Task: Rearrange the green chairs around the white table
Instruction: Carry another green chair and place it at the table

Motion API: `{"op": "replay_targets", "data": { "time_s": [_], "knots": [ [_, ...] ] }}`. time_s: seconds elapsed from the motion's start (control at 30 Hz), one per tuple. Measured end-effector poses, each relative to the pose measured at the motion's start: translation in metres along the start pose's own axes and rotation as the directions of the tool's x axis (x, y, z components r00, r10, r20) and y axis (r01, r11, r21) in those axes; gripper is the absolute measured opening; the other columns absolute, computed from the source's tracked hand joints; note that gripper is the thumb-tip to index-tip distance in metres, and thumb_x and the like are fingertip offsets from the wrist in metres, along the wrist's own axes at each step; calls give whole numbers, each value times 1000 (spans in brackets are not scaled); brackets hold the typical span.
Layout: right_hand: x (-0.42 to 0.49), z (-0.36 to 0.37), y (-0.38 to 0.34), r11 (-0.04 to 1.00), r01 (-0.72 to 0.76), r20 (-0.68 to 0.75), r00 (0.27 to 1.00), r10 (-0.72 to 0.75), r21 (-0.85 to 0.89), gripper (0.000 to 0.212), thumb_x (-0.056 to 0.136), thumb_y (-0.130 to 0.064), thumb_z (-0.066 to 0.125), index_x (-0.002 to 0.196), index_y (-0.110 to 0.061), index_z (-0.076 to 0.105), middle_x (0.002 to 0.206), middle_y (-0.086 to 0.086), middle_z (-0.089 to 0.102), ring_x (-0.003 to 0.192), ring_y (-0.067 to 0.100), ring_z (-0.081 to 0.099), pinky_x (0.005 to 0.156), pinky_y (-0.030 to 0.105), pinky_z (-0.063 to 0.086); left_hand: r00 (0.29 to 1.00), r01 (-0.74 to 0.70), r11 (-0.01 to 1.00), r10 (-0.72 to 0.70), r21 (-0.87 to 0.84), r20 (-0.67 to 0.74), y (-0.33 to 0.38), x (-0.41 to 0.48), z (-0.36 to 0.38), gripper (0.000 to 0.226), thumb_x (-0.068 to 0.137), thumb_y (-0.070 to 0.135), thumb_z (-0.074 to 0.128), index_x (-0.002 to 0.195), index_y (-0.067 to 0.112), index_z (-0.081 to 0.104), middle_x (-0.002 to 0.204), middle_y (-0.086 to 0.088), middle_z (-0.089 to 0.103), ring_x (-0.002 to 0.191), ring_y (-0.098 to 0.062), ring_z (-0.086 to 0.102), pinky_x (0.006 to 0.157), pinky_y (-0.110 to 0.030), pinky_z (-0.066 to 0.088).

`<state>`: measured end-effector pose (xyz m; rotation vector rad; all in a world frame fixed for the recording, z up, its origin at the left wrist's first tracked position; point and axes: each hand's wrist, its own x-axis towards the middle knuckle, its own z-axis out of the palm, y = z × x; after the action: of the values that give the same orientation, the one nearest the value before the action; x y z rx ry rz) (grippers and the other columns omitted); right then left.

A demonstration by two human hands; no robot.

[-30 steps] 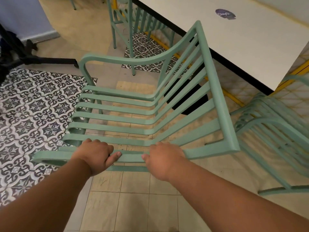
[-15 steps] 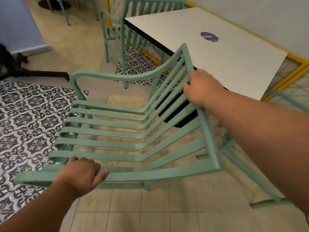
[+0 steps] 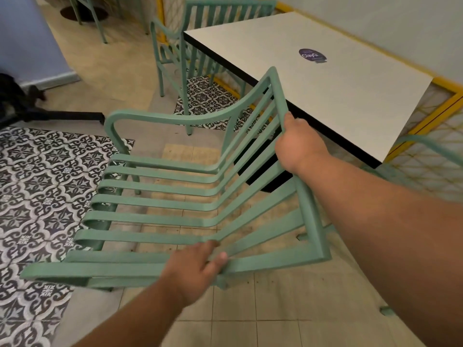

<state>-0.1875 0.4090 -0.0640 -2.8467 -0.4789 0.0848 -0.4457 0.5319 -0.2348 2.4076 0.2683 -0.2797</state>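
A green slatted armchair (image 3: pixel 160 204) fills the middle of the view, its backrest toward the white table (image 3: pixel 313 78). My left hand (image 3: pixel 195 269) grips the near armrest rail of this chair. My right hand (image 3: pixel 298 144) is closed around the top rail of its backrest. A second green chair (image 3: pixel 190 46) stands at the far end of the table. Part of a third green chair (image 3: pixel 426 151) shows blurred at the right, behind my right arm.
A purple sticker (image 3: pixel 312 55) lies on the tabletop. A yellow-framed lattice (image 3: pixel 438 116) runs along the table's far side. Patterned black-and-white tiles (image 3: pixel 37 176) cover the floor at left. A black chair base (image 3: pixel 50 113) sits at far left.
My right hand left the near armrest and took the backrest's top rail. My left hand slid right along the near armrest. The view swung up, showing more of the table.
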Motion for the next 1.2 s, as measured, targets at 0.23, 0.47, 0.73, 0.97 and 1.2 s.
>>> {"op": "replay_targets", "data": {
  "time_s": [0.23, 0.47, 0.73, 0.97, 1.2],
  "knots": [
    [4, 3, 4, 999, 23, -7, 1000, -22, 26, 63, 101, -15, 44, 159, -13, 21, 110, 5, 37, 75, 20, 46, 51, 30, 32, 967, -87, 996, 78, -27, -243, 96, 21, 26, 79, 84, 80, 7, 76, 20, 58, 72, 3, 56, 69, -18, 55, 64, -38, 48],
    [4, 1, 5, 989, -18, 24, 1000, 15, 144, 65, 102, -16, 42, 161, -21, 15, 110, 7, 48, 86, 23, 51, 52, 30, 35, 955, -180, 984, 175, -1, -238, 86, 25, 27, 73, 87, 75, 2, 57, 20, 39, 55, -1, 44, 56, -21, 47, 54, -37, 40],
    [-4, -3, 1, 992, -47, 63, 997, 40, 118, 67, 103, -18, 41, 162, -22, 10, 125, 12, 49, 89, 26, 51, 68, 33, 39, 942, -200, 979, 204, 41, -267, 82, 21, 31, 74, 90, 70, 5, 63, 17, 50, 60, -1, 49, 58, -22, 46, 52, -38, 38],
    [-23, -7, 0, 988, -102, 99, 991, 91, 119, 72, 101, -11, 41, 162, -20, 5, 126, 17, 49, 87, 27, 54, 67, 37, 43, 944, -245, 969, 241, 7, -225, 77, 7, 27, 76, 90, 69, 7, 64, 15, 53, 64, -5, 55, 62, -25, 52, 59, -43, 44],
    [-46, -2, -8, 967, -188, 98, 980, 173, 170, 73, 99, -11, 43, 161, -18, 6, 121, 15, 46, 74, 23, 49, 58, 34, 39, 917, -344, 937, 323, -53, -232, 50, -15, 13, 68, 97, 64, 15, 60, 19, 51, 60, -3, 53, 56, -24, 50, 52, -41, 44]
  ]
}}
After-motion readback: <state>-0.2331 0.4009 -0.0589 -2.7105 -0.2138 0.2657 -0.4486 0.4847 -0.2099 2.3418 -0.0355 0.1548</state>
